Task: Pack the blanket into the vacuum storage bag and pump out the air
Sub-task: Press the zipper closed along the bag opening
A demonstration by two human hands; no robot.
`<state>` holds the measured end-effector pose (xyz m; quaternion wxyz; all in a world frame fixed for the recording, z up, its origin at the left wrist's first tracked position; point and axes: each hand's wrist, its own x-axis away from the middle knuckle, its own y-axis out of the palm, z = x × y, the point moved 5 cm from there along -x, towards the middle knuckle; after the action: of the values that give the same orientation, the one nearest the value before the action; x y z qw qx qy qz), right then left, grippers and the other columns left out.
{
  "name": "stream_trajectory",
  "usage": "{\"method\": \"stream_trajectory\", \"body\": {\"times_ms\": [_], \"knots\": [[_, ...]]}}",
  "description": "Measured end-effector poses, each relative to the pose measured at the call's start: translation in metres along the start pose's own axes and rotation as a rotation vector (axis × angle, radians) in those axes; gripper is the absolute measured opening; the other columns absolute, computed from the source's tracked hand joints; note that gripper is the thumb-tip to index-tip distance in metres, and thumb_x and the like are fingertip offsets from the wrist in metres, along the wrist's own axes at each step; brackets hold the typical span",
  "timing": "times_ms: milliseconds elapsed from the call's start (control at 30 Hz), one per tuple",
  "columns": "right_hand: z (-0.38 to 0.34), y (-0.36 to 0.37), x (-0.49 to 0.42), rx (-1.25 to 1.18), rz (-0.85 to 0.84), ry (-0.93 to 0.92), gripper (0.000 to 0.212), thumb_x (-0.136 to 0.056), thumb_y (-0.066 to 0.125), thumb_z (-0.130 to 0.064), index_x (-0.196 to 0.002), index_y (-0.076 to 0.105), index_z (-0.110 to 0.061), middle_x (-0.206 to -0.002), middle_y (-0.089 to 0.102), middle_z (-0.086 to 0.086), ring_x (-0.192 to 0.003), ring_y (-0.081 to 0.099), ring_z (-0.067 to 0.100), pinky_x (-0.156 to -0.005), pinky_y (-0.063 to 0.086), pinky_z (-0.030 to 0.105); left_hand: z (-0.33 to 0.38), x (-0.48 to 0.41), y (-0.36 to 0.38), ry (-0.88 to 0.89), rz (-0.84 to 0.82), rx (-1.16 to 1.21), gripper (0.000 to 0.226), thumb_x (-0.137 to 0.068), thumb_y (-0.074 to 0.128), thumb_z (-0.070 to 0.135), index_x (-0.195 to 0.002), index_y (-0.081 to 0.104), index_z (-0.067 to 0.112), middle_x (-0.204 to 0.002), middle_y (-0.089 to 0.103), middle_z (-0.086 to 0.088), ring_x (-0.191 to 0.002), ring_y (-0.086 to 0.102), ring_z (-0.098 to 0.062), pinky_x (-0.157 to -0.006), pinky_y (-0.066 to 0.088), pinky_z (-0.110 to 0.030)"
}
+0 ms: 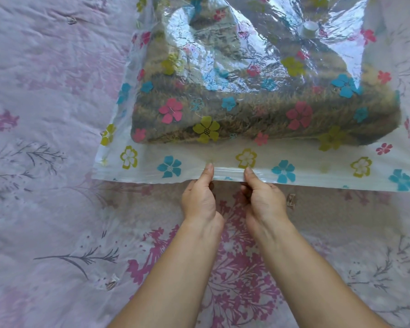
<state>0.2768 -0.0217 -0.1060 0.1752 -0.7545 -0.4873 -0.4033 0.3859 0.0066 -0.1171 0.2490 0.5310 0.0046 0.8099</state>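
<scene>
**Both hands pinch the bag's zip edge**

The clear, flower-printed vacuum storage bag (294,166) lies on a pink floral bedsheet (45,209), running off its far edge of view. The folded brown blanket (258,114) sits inside, behind the zip strip (229,170). The left hand (200,200) and right hand (262,198) are side by side, each with fingers clenched on the strip at the bag's near edge. A round valve (309,28) sits on top.
</scene>
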Motion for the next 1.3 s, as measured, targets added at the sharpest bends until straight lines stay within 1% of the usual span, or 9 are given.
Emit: {"method": "stream_trajectory", "body": {"times_ms": [67, 133, 233, 400, 700, 933, 1067, 1167, 1300], "knots": [[0.001, -0.002, -0.001, 0.011, 0.001, -0.002, 0.016, -0.088, 0.077, -0.015, -0.083, 0.062, -0.011, -0.063, 0.062, -0.001, -0.048, 0.055, 0.005, -0.053, 0.053, 0.025, 0.006, -0.004, -0.007, 0.014, 0.017, -0.003, 0.02, -0.09, 0.08, 0.019, -0.099, 0.072, 0.003, -0.089, 0.077, -0.011, -0.072, 0.076, -0.02, -0.061, 0.063, -0.035], [0.002, -0.003, -0.002, 0.004, 0.001, 0.001, 0.016, -0.088, 0.077, -0.015, -0.084, 0.061, -0.012, -0.063, 0.061, -0.002, -0.047, 0.055, 0.004, -0.052, 0.052, 0.024, 0.012, -0.008, -0.015, 0.036, 0.043, 0.001, 0.012, -0.09, 0.079, 0.018, -0.09, 0.071, 0.009, -0.075, 0.074, -0.001, -0.065, 0.072, -0.012, -0.051, 0.056, -0.022], [0.003, -0.004, -0.003, -0.02, 0.004, 0.01, 0.016, -0.089, 0.076, -0.014, -0.088, 0.06, -0.013, -0.058, 0.061, -0.005, -0.045, 0.054, 0.002, -0.046, 0.049, 0.018, 0.023, -0.013, -0.026, 0.075, 0.068, -0.025, 0.009, -0.089, 0.08, 0.02, -0.094, 0.073, 0.017, -0.09, 0.074, 0.004, -0.086, 0.067, -0.01, -0.067, 0.052, -0.018], [0.004, -0.005, -0.004, -0.005, 0.007, 0.019, 0.016, -0.09, 0.075, -0.015, -0.095, 0.061, -0.012, -0.06, 0.061, -0.006, -0.045, 0.054, 0.002, -0.045, 0.046, 0.016, 0.044, -0.021, -0.043, 0.106, 0.106, -0.021, 0.005, -0.09, 0.079, 0.018, -0.09, 0.073, 0.019, -0.073, 0.069, 0.013, -0.057, 0.061, 0.004, -0.058, 0.048, -0.012], [0.018, 0.004, 0.002, -0.07, -0.002, 0.062, 0.014, -0.09, 0.075, -0.025, -0.094, 0.064, -0.018, -0.068, 0.06, -0.005, -0.055, 0.055, 0.006, -0.053, 0.045, 0.021, 0.054, -0.024, -0.05, 0.06, 0.066, -0.008, 0.014, -0.095, 0.073, 0.021, -0.085, 0.064, 0.019, -0.077, 0.063, 0.004, -0.061, 0.052, -0.006, -0.047, 0.042, -0.016], [0.061, 0.068, 0.024, -0.006, -0.095, 0.118, 0.026, -0.088, 0.077, -0.022, -0.086, 0.054, -0.012, -0.053, 0.057, -0.001, -0.043, 0.053, 0.007, -0.041, 0.044, 0.021, 0.056, -0.022, -0.05, 0.038, 0.059, -0.036, 0.017, -0.093, 0.076, 0.024, -0.089, 0.063, 0.014, -0.065, 0.054, 0.003, -0.052, 0.049, -0.008, -0.049, 0.039, -0.021], [0.064, 0.078, 0.024, 0.054, -0.049, 0.082, 0.032, -0.088, 0.079, -0.021, -0.08, 0.049, -0.011, -0.047, 0.056, -0.003, -0.04, 0.052, 0.008, -0.044, 0.046, 0.023, 0.061, -0.023, -0.053, 0.032, 0.071, -0.03, 0.017, -0.091, 0.078, 0.021, -0.086, 0.064, 0.013, -0.066, 0.058, 0.002, -0.054, 0.05, -0.009, -0.051, 0.04, -0.022], [0.06, 0.073, 0.022, 0.078, -0.032, 0.04, 0.03, -0.088, 0.078, -0.019, -0.079, 0.05, -0.012, -0.046, 0.059, -0.006, -0.041, 0.055, 0.005, -0.05, 0.047, 0.025, 0.063, -0.021, -0.053, 0.042, 0.075, 0.022, 0.02, -0.092, 0.077, 0.015, -0.077, 0.064, 0.014, -0.052, 0.061, 0.009, -0.039, 0.053, -0.001, -0.041, 0.042, -0.015], [0.06, 0.074, 0.023, 0.087, -0.026, 0.041, 0.024, -0.088, 0.078, -0.019, -0.079, 0.057, -0.01, -0.047, 0.06, -0.006, -0.04, 0.055, 0.004, -0.054, 0.047, 0.026, 0.068, -0.017, -0.052, 0.034, 0.058, 0.123, 0.015, -0.094, 0.074, 0.012, -0.083, 0.066, 0.005, -0.054, 0.068, 0.002, -0.039, 0.061, -0.005, -0.038, 0.045, -0.015]]}}
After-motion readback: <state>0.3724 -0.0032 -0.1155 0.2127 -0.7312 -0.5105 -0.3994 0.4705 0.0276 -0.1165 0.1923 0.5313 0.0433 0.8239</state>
